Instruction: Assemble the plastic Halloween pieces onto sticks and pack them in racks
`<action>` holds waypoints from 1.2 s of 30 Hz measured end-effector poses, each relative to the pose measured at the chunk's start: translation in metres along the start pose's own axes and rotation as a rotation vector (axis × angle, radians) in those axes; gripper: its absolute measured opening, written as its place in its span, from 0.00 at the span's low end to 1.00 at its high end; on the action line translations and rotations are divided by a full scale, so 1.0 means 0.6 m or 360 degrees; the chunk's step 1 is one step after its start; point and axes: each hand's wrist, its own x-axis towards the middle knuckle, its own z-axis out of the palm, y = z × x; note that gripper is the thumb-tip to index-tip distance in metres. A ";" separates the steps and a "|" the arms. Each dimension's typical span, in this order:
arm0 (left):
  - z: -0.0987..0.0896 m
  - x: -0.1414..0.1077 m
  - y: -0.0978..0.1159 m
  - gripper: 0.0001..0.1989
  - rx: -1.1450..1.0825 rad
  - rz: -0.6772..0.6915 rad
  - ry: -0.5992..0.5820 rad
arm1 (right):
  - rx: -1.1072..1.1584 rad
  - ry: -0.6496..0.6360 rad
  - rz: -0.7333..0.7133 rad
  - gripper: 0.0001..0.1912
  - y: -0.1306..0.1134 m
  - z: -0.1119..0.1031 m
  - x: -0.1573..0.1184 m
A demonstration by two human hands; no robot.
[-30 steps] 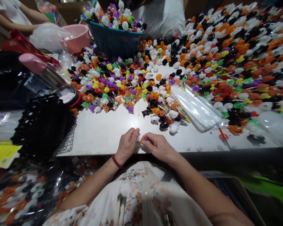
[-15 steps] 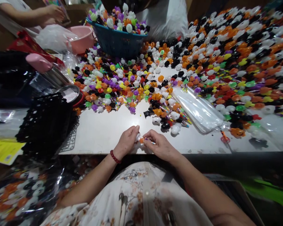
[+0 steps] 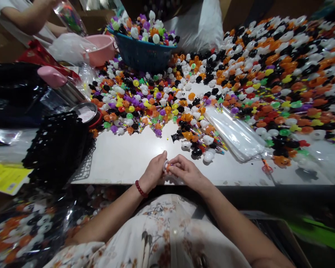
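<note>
Together, my hands meet over the table (image 3: 120, 160) near its front edge.
My left hand (image 3: 154, 170) grips a small white piece (image 3: 165, 163); my right hand (image 3: 186, 170) pinches a small orange piece (image 3: 168, 168) right beside it, though I cannot tell whether the two are joined. Beyond lie heaped colourful figures (image 3: 158, 132), a blue basket (image 3: 145, 56) behind them, and clear bags (image 3: 236, 136) to the right.

White tabletop (image 3: 120, 160), brown cardboard (image 3: 97, 23) behind, green plastic (image 3: 318, 235) lower right, dim light
</note>
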 end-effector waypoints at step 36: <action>-0.094 0.139 0.034 0.16 0.1345 0.1186 0.0674 | -0.1819 0.0857 -0.0901 0.14 -0.029 -0.056 0.096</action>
